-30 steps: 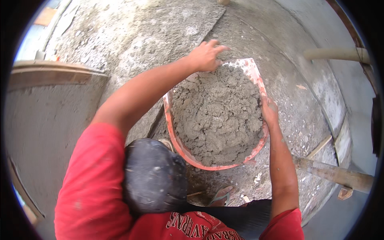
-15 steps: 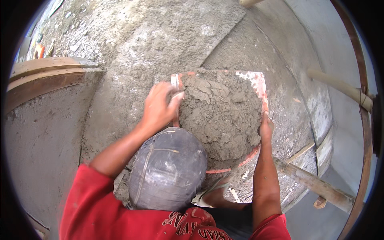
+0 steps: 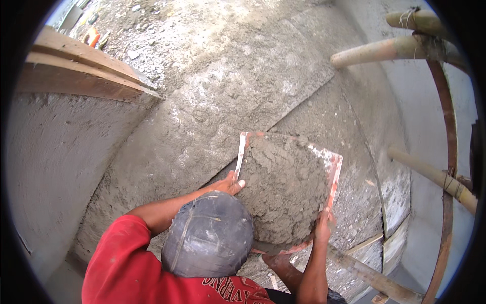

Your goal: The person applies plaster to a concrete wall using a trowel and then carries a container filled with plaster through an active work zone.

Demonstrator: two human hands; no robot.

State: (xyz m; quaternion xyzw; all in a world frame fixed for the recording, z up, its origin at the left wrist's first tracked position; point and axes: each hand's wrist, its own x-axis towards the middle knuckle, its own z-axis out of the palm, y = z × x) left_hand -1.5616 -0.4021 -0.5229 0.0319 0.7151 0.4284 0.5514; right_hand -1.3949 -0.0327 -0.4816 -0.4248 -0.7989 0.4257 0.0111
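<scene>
A shallow red-and-white tray [image 3: 336,175] is heaped with wet grey mortar [image 3: 288,187]. My left hand [image 3: 229,183] closes round its left rim, thumb on the upper side by the mortar. On the opposite rim, toward the near corner, my right hand [image 3: 324,226] is wrapped round the edge. The tray sits slightly turned over the grey floor; its underside is hidden, so I cannot tell whether it touches down. A rounded, dusty dark-grey cloth shape [image 3: 208,233], apparently my bent knee, covers the near left part of it.
Mortar-smeared floor sheets [image 3: 202,106] with a raised seam lie beyond the tray. A low wall [image 3: 66,147] with a wooden top board [image 3: 91,76] stands left. Poles [image 3: 385,50] jut in from the right, and another pole [image 3: 374,273] lies near my right forearm. A bare foot [image 3: 276,261] is just below the tray.
My left hand, blurred near the tray's far left corner before, now grips farther down the left rim. The tray appears nearer and turned slightly clockwise. The view has shifted too.
</scene>
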